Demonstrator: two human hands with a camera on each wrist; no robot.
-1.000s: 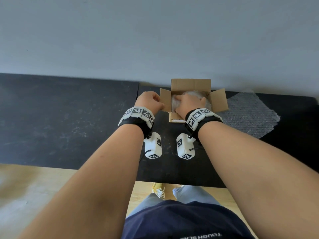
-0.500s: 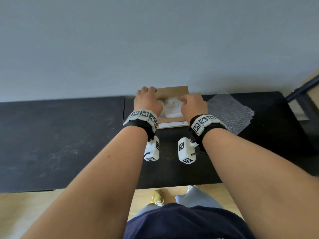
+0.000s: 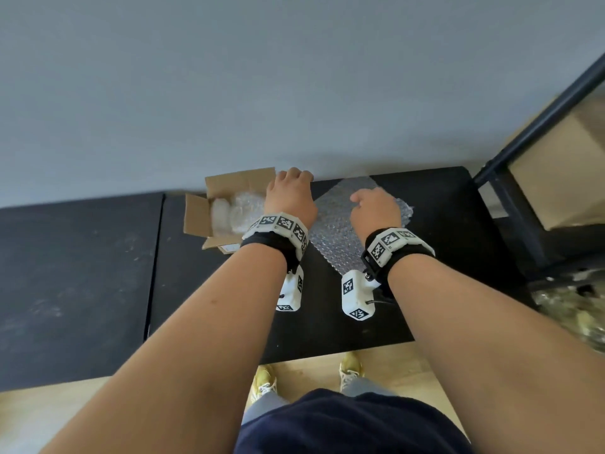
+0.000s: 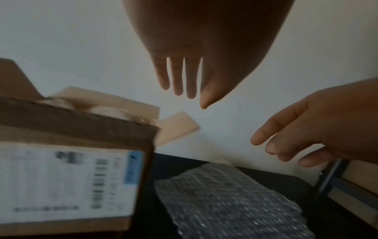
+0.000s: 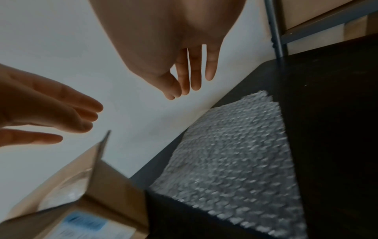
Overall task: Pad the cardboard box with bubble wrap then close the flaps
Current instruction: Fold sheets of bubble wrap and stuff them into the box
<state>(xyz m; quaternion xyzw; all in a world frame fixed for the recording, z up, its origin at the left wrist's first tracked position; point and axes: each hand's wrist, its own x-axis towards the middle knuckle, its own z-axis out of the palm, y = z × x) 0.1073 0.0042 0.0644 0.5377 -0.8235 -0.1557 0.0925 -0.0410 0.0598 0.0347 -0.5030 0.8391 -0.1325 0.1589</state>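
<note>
On the black tabletop (image 3: 327,329), against the wall, the small brown cardboard box (image 3: 196,217) stands open, crumpled bubble wrap (image 3: 235,211) inside; a flat sheet (image 3: 337,231) lies beside it. Left hand (image 3: 289,198) and right hand (image 3: 376,208) hover, fingers (image 4: 178,80) loose, holding nothing.

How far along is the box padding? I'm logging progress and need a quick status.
Done: some bubble wrap already sits inside the cardboard box.
In hand: nothing; the left hand and right hand hover open above a flat bubble wrap sheet on the table, apparently next.
Left: add that sheet, then close the flaps, which stand open.
</note>
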